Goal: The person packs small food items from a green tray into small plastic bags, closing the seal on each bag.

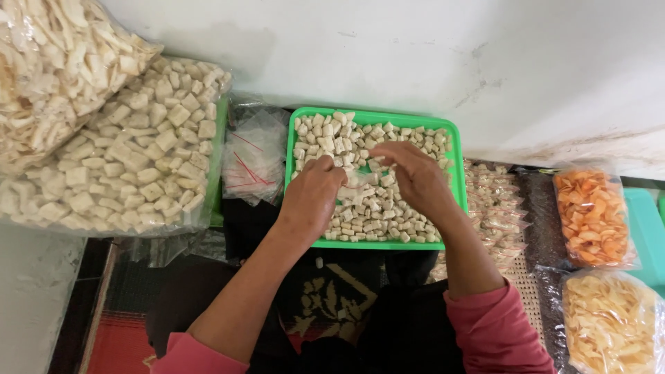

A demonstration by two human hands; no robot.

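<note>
Left hand (313,196) curled knuckles-up over the green tray (454,149), fingers closed toward the thumb on what looks like a small clear bag (355,185); the pinch itself is under the knuckles, so whether it grips film, a piece, or both I cannot tell. Right hand (414,173) at 3 o'clock of the left, close beside it, fingers bent and tips drawn together over the same spot, apparently pinching the bag's mouth or a cube; fingertips are turned away from view. The pale cube snacks (374,215) fill the tray in one loose layer, from 12 o'clock round to 6 of the hands. Judged light, dry, puffy, likely brittle at corners: take each by two flat sides with fingertips, gently. The film looks thin, limp, slippery: best held at its rim. At 9 o'clock of the tray, a heap of empty clear bags (253,161); farther out at 9, a large sack of the same cubes (131,156), and at 10 a sack of pale strips (55,66), cut off by the frame. At 3 o'clock, rows of small filled packets (495,204), partly hidden by the right forearm; beyond them a bag of orange chips (592,218), and at 4 a bag of yellow chips (613,322), cut off below. The surface under the tray is dark and hard to make out.
</note>
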